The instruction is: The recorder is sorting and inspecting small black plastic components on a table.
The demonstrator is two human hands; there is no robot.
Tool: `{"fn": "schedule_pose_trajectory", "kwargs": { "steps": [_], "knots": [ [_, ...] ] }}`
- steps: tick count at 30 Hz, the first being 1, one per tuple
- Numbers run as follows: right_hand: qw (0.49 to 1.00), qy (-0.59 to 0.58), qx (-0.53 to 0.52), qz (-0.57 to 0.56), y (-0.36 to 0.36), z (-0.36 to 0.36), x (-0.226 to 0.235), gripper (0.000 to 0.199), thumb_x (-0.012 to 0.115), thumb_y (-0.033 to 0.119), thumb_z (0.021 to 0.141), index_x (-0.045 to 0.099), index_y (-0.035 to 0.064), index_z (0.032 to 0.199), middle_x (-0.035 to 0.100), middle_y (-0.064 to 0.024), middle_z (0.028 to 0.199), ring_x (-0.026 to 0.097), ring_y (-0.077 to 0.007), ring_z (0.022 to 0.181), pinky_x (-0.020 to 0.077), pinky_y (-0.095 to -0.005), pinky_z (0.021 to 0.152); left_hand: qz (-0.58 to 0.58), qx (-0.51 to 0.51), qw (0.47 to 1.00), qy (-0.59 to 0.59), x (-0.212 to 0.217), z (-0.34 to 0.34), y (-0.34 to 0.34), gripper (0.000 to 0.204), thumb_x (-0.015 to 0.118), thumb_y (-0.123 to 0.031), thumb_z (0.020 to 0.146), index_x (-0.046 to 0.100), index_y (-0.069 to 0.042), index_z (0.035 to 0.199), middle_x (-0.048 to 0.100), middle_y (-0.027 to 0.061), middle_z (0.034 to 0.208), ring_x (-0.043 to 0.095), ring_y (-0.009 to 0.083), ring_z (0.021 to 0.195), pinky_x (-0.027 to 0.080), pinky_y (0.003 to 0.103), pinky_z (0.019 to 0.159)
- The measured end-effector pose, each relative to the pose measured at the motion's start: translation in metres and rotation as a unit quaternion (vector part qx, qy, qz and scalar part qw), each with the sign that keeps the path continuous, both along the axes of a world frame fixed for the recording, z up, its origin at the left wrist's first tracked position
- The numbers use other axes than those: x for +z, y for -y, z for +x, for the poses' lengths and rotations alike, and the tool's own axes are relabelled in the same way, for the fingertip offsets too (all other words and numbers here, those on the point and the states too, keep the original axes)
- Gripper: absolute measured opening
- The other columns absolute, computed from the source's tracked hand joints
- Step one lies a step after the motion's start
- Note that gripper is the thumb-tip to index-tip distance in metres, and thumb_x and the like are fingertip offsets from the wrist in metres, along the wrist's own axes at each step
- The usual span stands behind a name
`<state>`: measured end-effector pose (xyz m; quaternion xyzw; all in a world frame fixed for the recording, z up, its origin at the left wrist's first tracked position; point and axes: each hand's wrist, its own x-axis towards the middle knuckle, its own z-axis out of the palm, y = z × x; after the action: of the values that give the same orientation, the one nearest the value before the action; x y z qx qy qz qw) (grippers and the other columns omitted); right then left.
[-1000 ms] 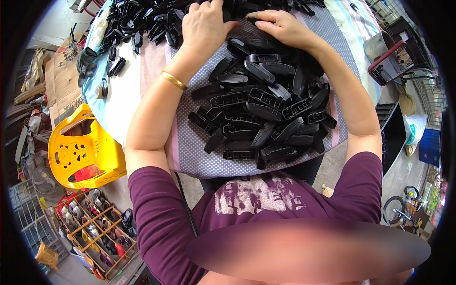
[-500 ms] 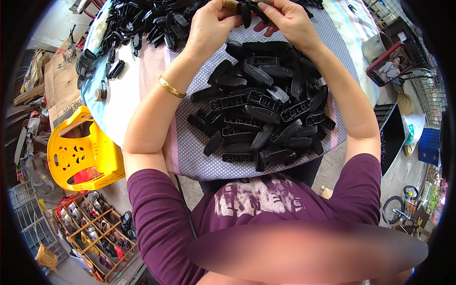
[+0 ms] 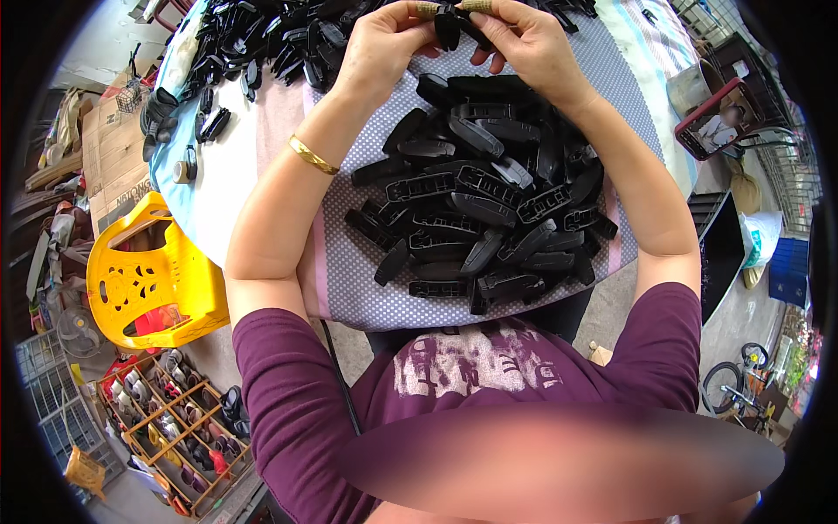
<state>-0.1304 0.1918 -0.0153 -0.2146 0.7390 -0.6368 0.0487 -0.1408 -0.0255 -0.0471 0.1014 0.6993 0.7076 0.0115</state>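
Note:
Both hands come together at the far edge of the view over a small black plastic piece (image 3: 448, 31). My left hand (image 3: 386, 45) pinches it from the left, and my right hand (image 3: 534, 48) grips it from the right. A second dark part slants beside it near the right fingers; whether the two are joined, I cannot tell. Tan coverings wrap the index fingertips. Between my forearms lies a heap of curved black plastic pieces (image 3: 476, 205), some showing ribbed, hollow undersides. A larger pile of slim black parts (image 3: 279, 39) spreads at the far left.
A dotted cloth (image 3: 349, 301) covers the table. Left stand a yellow plastic chair (image 3: 161, 279) and a rack of shoes (image 3: 175, 432). A phone (image 3: 720, 122) on a holder and a metal can (image 3: 691, 87) are at the right edge.
My hands have shifted slightly, and the held black piece has tilted a little between the fingers. More of the tan fingertip coverings shows. The heap lies as before.

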Motion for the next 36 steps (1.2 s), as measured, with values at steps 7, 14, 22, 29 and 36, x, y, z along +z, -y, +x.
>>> {"fn": "schedule_pose_trajectory", "kwargs": {
  "steps": [7,14,22,29,36],
  "knots": [
    [0.885,-0.459,-0.078,0.031,0.003,-0.004,-0.004,0.020,0.065,0.009,0.099,0.068,-0.0017,0.115,0.072,-0.0147,0.098,0.071,-0.0199,0.083,0.0567,-0.0343,0.072,0.233,-0.034,0.971,0.046,0.006,0.018,-0.028,0.030,0.060,-0.002,0.101,0.065,0.004,0.130,0.073,0.0088,0.114,0.070,0.0170,0.098,0.057,0.028,0.091],
    [0.974,-0.119,0.006,0.193,-0.012,-0.014,-0.007,0.043,0.071,0.032,0.098,0.067,0.0034,0.130,0.075,-0.0078,0.105,0.070,-0.0130,0.088,0.0562,-0.0275,0.079,0.112,-0.050,0.992,-0.019,0.021,0.016,-0.014,0.027,0.062,-0.007,0.103,0.068,0.003,0.128,0.073,0.0056,0.111,0.068,0.0107,0.095,0.054,0.023,0.084],
    [0.948,-0.220,-0.003,0.232,-0.003,0.010,0.007,0.028,0.075,0.025,0.096,0.076,0.0016,0.112,0.076,-0.0057,0.087,0.070,-0.0110,0.077,0.0553,-0.0254,0.073,0.071,-0.042,0.996,-0.016,0.018,0.016,-0.009,0.025,0.065,-0.001,0.097,0.072,0.001,0.121,0.075,0.0047,0.103,0.067,0.0117,0.085,0.053,0.023,0.075],
    [0.934,-0.183,-0.073,0.298,-0.084,-0.083,-0.002,0.040,0.075,0.026,0.087,0.071,-0.0015,0.115,0.074,-0.0189,0.099,0.072,-0.0288,0.082,0.0568,-0.0379,0.075,-0.198,-0.119,0.938,-0.259,0.064,0.053,-0.033,0.040,0.080,-0.019,0.086,0.073,-0.011,0.125,0.079,0.0104,0.094,0.072,0.0173,0.082,0.057,0.029,0.082],
    [0.844,-0.230,-0.159,0.458,-0.081,-0.094,-0.012,0.041,0.073,0.029,0.077,0.072,0.0024,0.108,0.074,-0.0202,0.095,0.071,-0.0406,0.089,0.0558,-0.0490,0.082,-0.293,-0.244,0.879,-0.288,0.078,0.069,-0.041,0.043,0.089,-0.024,0.076,0.077,-0.009,0.114,0.077,0.0057,0.100,0.069,0.0168,0.092,0.055,0.030,0.086]
  ]
}}
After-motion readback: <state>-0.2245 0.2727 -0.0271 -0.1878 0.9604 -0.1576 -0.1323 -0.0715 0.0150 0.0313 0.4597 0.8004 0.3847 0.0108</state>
